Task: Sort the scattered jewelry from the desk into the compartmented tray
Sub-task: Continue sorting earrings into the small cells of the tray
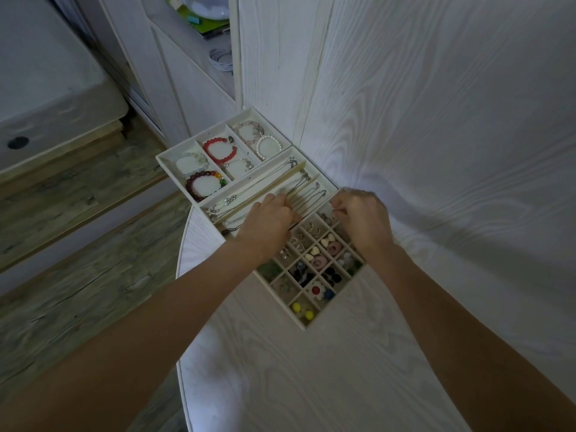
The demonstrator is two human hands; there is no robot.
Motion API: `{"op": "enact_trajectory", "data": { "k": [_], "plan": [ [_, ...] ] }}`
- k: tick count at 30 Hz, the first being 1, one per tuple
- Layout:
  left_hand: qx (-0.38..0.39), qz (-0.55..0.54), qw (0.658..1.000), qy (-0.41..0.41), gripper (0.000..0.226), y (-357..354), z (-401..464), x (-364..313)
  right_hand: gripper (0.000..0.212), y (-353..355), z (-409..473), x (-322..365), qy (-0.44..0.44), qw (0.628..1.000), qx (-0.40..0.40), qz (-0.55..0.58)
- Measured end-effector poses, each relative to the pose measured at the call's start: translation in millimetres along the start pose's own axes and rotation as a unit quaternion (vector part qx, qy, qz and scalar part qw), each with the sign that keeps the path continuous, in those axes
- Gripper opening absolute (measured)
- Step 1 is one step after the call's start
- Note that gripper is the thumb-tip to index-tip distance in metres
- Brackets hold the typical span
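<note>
Two bare hands work over a cream tray (170,169) of compartments that sits on a white wood-grain desk (405,151), one corner of the tray reaching past the desk's rounded edge. Left hand (265,226): fingers curled, tips pinching a thin silver chain (299,188) in the long middle slots of the tray. Right hand (361,218): fingers curled tight at the tray's right edge, pinching something small and thin; what it is cannot be told. Far section of the tray, three large compartments: a red bead bracelet (219,149), a dark bead bracelet (204,183) with green and yellow beads, a pale clear bracelet (191,160), a white pearl bracelet (269,146), a pink stone bracelet (247,130). Middle section: several silver chains laid lengthwise in narrow slots, one with small beads nearest the bracelets. Near section, a grid of small square cells between the two wrists: pale heart-shaped studs (314,252), pink spiral pieces (333,247), gold hoops (311,227), dark pieces, a white flower with a red centre (316,289), and two yellow balls (302,310) in the cell nearest the person. Left of the tray and below the desk: grey plank floor (78,291).
</note>
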State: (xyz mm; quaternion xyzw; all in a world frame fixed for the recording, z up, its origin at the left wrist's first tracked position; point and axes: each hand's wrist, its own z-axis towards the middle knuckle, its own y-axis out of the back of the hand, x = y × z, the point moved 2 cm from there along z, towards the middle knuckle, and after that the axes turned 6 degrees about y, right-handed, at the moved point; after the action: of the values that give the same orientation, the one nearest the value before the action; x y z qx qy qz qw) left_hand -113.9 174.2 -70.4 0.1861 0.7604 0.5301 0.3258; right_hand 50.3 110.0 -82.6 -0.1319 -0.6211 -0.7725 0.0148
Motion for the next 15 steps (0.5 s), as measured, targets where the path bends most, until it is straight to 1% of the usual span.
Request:
{"op": "enact_trajectory", "data": {
  "k": [5, 7, 11, 15],
  "plan": [
    [0.001, 0.004, 1.000, 0.003, 0.041, -0.8, 1.2, -0.1, 0.012, -2.9, 2.7, 1.9, -0.004, 0.999, 0.035, -0.039],
    [0.002, 0.003, 1.000, 0.001, 0.041, -0.9, 1.2, 0.0, 0.013, -4.9, 2.9, 5.6, -0.005, 0.998, 0.036, -0.047],
    [-0.001, 0.005, 1.000, 0.000, 0.042, -1.5, 1.7, 0.4, 0.018, -8.8, -0.5, 13.9, -0.016, 0.999, -0.002, -0.049],
    [-0.003, 0.015, 1.000, -0.004, 0.040, -1.5, 1.7, 0.1, 0.018, -12.9, -2.9, 18.9, -0.061, 0.996, -0.034, -0.060]
  ]
}}
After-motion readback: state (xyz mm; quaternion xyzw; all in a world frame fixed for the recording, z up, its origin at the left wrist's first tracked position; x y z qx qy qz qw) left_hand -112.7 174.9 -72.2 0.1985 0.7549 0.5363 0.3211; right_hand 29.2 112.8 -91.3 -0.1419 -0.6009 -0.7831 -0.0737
